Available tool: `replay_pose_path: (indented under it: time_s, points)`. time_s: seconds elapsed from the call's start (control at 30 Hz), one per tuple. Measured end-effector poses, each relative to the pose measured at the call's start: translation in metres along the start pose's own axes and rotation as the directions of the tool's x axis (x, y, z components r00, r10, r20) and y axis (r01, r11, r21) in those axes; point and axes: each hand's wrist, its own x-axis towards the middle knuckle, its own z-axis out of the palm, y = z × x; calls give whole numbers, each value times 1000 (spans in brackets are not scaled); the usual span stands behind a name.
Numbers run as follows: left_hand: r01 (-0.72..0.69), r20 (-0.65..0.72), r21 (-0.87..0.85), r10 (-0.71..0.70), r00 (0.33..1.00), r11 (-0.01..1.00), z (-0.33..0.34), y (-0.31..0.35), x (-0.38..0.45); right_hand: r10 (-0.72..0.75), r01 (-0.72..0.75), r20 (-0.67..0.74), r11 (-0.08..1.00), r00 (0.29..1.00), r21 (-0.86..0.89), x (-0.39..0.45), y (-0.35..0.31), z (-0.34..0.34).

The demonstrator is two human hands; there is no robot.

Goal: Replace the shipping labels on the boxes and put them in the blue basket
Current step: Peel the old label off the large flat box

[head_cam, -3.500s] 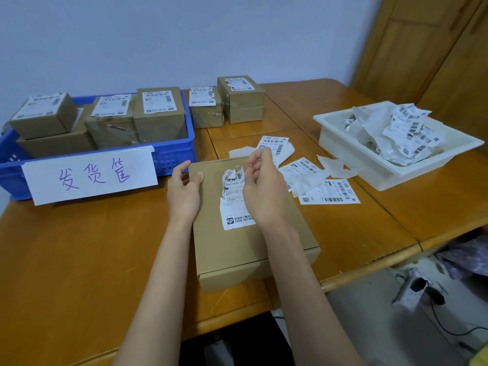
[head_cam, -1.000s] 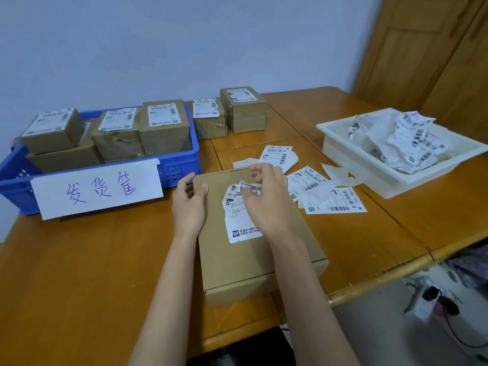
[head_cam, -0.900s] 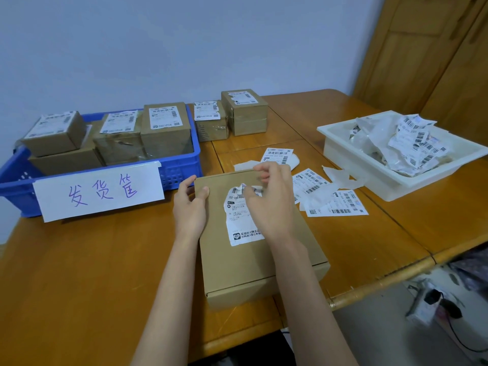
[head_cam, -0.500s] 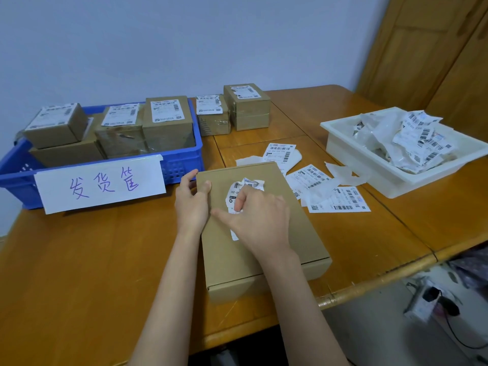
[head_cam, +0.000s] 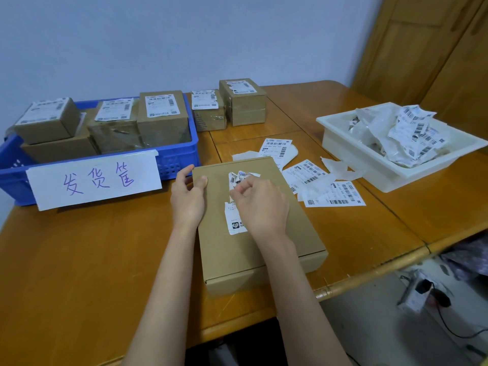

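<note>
A flat brown cardboard box point(head_cam: 253, 249) lies on the wooden table in front of me. A torn white shipping label point(head_cam: 233, 220) is stuck on its top, its upper part crumpled and lifted. My right hand point(head_cam: 260, 204) pinches the peeled part of the label near the middle of the box. My left hand point(head_cam: 188, 199) grips the box's far left edge, thumb on top. The blue basket point(head_cam: 179, 159) stands at the far left with several labelled boxes in it and a paper sign on its front.
Two more labelled boxes point(head_cam: 229, 107) stand behind the basket's right end. Loose fresh labels point(head_cam: 332, 196) and backing scraps lie right of the flat box. A white tray point(head_cam: 343, 143) of crumpled labels sits at the right. The table edge point(head_cam: 369, 276) runs close by.
My right hand has come down from the label's top edge to the middle of the box, peeling and bunching more of the label. The left hand has stayed on the box's edge.
</note>
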Motion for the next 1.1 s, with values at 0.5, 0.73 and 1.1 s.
replay_pose_path:
  time_s: [0.5, 0.73, 1.1]
  points:
    - [10, -8, 2, -10, 1000, 1000, 1, 0, 0, -160, 159, 20, 987, 987, 16, -12, 5, 0]
    - [7, -8, 10, -7, 1000, 1000, 1, 0, 1, -151, 149, 33, 987, 988, 52, -13, 3, -4]
    - [12, -15, 12, -11, 1000, 1000, 1, 0, 1, -158, 158, -3, 985, 987, 66, -17, 6, -2]
